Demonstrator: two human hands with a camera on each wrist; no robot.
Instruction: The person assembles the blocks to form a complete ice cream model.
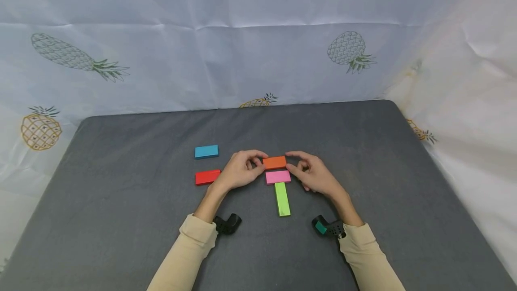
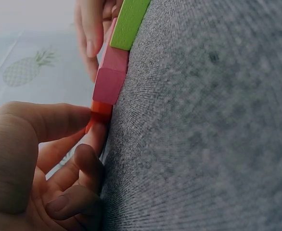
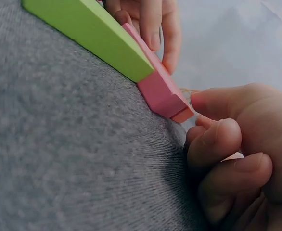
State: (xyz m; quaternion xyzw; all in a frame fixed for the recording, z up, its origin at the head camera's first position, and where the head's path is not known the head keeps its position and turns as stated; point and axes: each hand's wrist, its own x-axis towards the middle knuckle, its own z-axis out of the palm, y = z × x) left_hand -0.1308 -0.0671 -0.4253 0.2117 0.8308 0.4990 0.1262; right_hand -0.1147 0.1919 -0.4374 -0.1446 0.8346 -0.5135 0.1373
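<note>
An orange block [image 1: 274, 162] lies flat on the grey cloth, its long side running left to right. My left hand [image 1: 241, 169] pinches its left end between thumb and index finger, as the left wrist view shows close up. At the opposite end, my right hand [image 1: 313, 172] has thumb and index finger around the block's edge, the other fingers curled in. Just nearer than the orange block is a parallel pink block [image 1: 278, 177]. A lime green block [image 1: 282, 199] points toward me from the pink one, its far end against it, forming a T.
Left of the hands lie a blue block [image 1: 206, 152] and a red block [image 1: 207, 177], the latter partly covered by my left wrist. The grey-covered table [image 1: 133, 201] meets a pineapple-print curtain [image 1: 226, 66] at the back and on the right.
</note>
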